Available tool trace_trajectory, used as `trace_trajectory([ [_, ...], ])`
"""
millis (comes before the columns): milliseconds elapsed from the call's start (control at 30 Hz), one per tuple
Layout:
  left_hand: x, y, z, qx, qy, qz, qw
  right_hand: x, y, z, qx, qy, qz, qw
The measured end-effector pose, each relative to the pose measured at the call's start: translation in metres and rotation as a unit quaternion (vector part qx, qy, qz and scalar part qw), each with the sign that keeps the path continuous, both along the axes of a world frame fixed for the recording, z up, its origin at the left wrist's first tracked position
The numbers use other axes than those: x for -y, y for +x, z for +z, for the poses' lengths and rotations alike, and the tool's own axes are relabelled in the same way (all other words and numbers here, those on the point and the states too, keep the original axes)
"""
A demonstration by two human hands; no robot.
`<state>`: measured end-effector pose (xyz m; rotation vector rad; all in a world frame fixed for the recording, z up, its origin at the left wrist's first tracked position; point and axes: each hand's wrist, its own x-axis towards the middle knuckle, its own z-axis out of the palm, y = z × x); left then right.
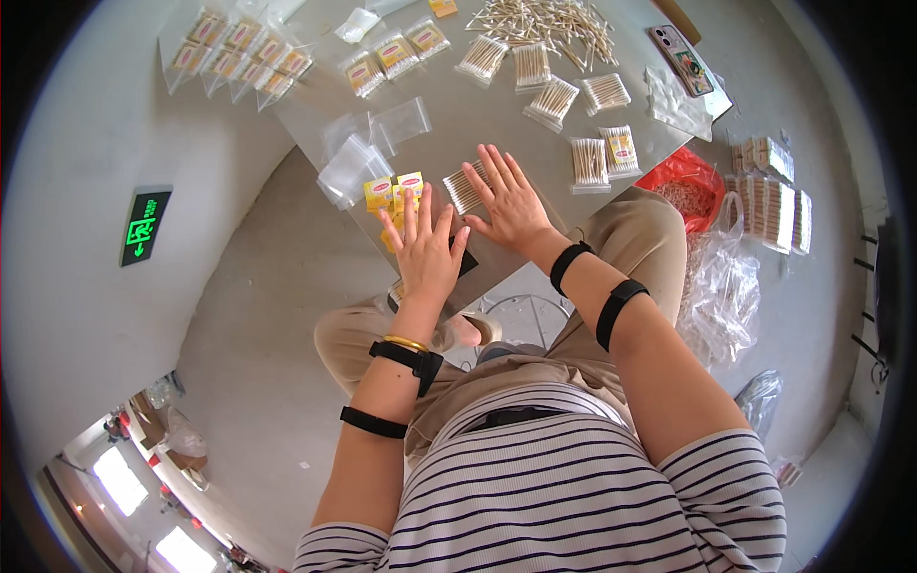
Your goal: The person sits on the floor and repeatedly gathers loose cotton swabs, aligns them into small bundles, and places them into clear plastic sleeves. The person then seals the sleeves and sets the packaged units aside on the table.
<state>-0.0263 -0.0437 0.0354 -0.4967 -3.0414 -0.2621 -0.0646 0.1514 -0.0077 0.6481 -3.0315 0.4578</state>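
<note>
My left hand (427, 256) is spread flat above the near edge of the grey table, its fingertips beside several yellow printed cards (379, 194). My right hand (516, 208) is also open, with fingers stretched out. Its fingers partly cover a row of cotton swabs (460, 191) lying on the table. Between the hands, a dark flat object (467, 264) is mostly hidden at the table's edge. Flat clear plastic bags (353, 175) lie beyond the yellow cards. Neither hand grips anything.
Loose cotton swabs (554, 21) are heaped at the far side, with bagged swabs (551, 102) nearer. Bags with yellow cards (395, 53) stand far left. A phone (680, 59) lies far right. A red bag (686, 181) and stacked swab packs (772, 212) are right of the table.
</note>
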Motion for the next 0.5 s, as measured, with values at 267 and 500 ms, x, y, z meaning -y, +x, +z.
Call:
trace_trajectory([
  [267, -0.002, 0.008, 0.001, 0.003, 0.003, -0.005, 1.0, 0.0, 0.001, 0.003, 0.003, 0.024, 0.001, 1.0],
  [500, 0.01, 0.022, 0.011, 0.014, 0.019, 0.048, 0.999, 0.001, 0.001, 0.005, 0.007, 0.048, 0.0, 0.999],
])
